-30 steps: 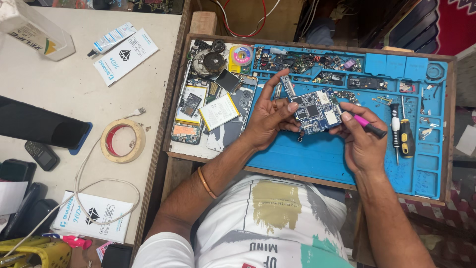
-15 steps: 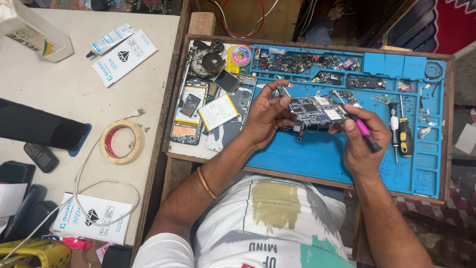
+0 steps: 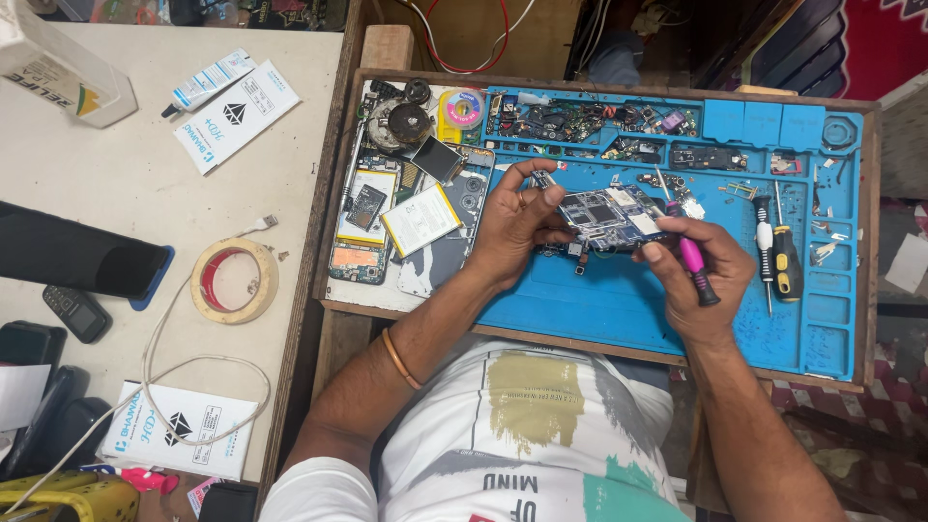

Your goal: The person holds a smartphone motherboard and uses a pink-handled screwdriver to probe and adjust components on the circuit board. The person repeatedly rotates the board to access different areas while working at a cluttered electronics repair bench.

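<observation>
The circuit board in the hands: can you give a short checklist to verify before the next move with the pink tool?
1. Circuit board gripped by left hand: ok.
2. Pink-handled tool held in right hand: ok.
3. Tool tip seated on the board: cannot tell, too small.
4. Board held above the blue mat: ok.
5. Spare screwdrivers apart from the hands: ok.

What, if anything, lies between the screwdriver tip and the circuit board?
Nothing visible. The right hand holds the pink screwdriver with its tip already at the board's right edge, while the left hand holds the board above the blue mat.
</observation>
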